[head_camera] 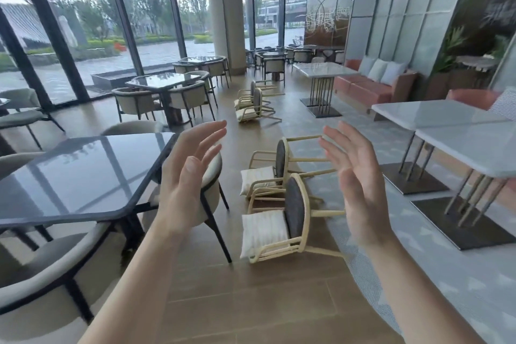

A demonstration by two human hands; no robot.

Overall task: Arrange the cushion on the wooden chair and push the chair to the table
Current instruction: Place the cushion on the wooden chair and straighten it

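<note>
Two pale wooden chairs lie tipped on their sides on the floor ahead. The nearer chair [298, 215] has a grey back pad, and a white striped cushion [262, 230] rests against its seat. A second tipped chair [284, 165] behind it has its own white cushion [258, 179]. The white marble table [472, 148] stands to the right on a patterned rug. My left hand [190, 173] and my right hand [354, 179] are raised in front of me, palms facing each other, fingers spread, holding nothing and touching nothing.
A dark glass table [83, 173] with padded grey chairs [50, 268] fills the left. Two more tipped wooden chairs [252, 105] lie farther down the aisle. A second white table [324, 70] and a pink sofa [368, 86] stand at the back right. Wood floor runs ahead between the tables.
</note>
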